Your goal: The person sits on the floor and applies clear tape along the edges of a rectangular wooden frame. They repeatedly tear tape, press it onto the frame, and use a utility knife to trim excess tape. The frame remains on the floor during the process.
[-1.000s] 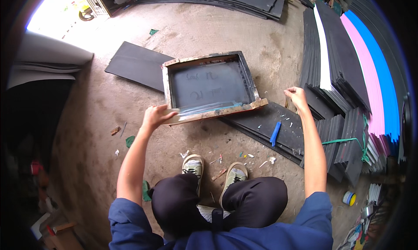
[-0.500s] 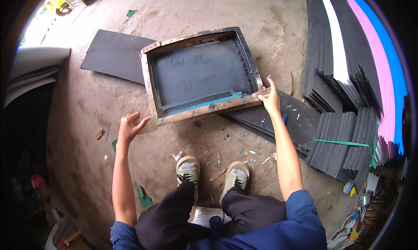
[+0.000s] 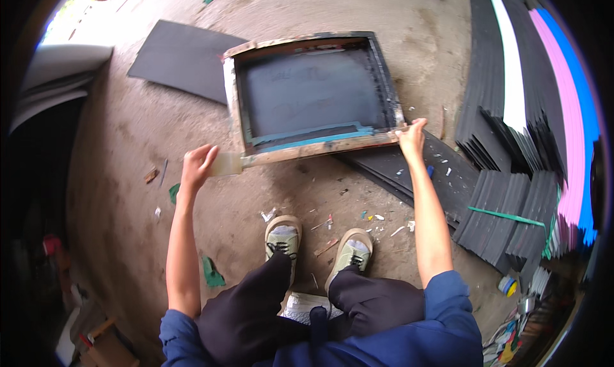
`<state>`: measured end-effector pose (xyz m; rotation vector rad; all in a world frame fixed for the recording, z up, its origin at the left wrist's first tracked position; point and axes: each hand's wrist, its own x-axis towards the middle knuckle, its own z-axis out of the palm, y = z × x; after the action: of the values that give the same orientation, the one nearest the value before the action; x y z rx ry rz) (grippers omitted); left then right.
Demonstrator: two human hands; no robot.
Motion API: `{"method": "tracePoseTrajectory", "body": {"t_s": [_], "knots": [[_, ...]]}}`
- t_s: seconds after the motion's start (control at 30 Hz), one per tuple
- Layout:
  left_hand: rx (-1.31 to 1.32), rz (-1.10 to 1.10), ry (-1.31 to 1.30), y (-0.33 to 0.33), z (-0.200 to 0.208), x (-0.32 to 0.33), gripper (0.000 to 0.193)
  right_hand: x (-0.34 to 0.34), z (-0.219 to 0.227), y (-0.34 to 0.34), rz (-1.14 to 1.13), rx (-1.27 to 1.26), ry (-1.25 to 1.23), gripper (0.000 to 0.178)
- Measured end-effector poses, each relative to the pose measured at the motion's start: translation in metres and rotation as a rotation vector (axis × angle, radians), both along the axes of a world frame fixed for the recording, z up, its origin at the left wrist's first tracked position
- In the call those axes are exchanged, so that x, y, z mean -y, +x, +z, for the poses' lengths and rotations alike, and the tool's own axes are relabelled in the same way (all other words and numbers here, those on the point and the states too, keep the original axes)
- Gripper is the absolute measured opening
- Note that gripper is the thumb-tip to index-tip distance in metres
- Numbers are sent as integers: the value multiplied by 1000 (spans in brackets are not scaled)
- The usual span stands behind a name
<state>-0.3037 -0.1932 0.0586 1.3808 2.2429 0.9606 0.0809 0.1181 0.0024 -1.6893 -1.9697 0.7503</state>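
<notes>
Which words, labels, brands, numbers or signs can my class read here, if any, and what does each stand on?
Nothing can be read clearly.
Faint marks on the dark panel inside the wooden frame: too blurred to read.
Pale marks along the frame's far inner side: too small to read.

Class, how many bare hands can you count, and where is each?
2. The left hand holds a pale translucent piece beside the near left corner of the wooden frame; the right hand grips its near right corner. No other hand shows, though shadow could hide one.
</notes>
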Motion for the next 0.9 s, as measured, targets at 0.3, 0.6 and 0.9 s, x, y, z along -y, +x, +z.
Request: {"method": "tracePoseTrajectory", "body": {"t_s": [0.3, 0.6, 0.9], "knots": [[-538, -113, -433, -4, -34, -12, 52, 3, 13, -4, -49, 447, -71, 42], [-476, -119, -383, 1, -67, -13, 57, 0, -1, 14, -179, 479, -27, 61], [-200, -143, -397, -1, -72, -14, 44, -17, -26, 21, -298, -386, -407, 69]]}}
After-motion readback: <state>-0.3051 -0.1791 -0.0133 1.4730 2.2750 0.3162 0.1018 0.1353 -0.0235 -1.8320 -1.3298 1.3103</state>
